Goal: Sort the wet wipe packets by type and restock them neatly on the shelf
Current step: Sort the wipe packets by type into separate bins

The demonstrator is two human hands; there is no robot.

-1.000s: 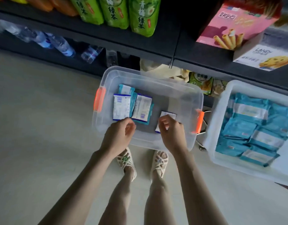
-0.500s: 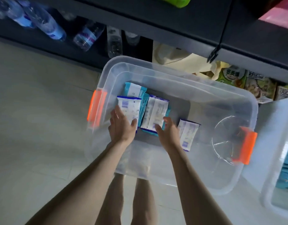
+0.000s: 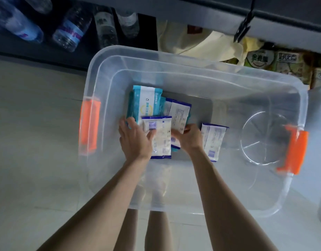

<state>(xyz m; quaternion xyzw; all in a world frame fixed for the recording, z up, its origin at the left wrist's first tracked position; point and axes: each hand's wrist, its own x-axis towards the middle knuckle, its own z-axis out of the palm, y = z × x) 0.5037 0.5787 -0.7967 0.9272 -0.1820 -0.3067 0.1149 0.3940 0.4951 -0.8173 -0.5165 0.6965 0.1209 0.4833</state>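
In the clear bin (image 3: 174, 62) on the floor, 9 o'clock half: four wet wipe packets showing, possibly more underneath, can't tell.
- teal packet (image 3: 147, 102) at 11 o'clock of the cluster, face up
- middle white packet (image 3: 179, 113) lapping its 3 o'clock edge
- front white packet (image 3: 160, 142) at 6 o'clock, lying over both
- lone white packet (image 3: 213, 140) at 3 o'clock, apart from the rest

Hands are both down in the bin, near each other but not touching. Left hand (image 3: 134, 140) grips the front white packet, thumb on its top face and fingers round the 9 o'clock edge, reaching the teal one. Right hand (image 3: 190, 138) pinches the near end of the middle white packet.

Handling, my read: light, soft film pouches, a bit squashy, and the glossy wrap is likely slick, so a stack will shear. Take them across the short width, thumb on top and fingers under, not by the end seals. Two types here, teal vs white/purple, so split them before lifting.

Bin has orange latches (image 3: 89, 125) at 9 and 3 o'clock, no lid on. Shelf (image 3: 291, 17) at 12 o'clock, water bottles (image 3: 71, 31) at 11, snack packs (image 3: 261, 58) at 1.
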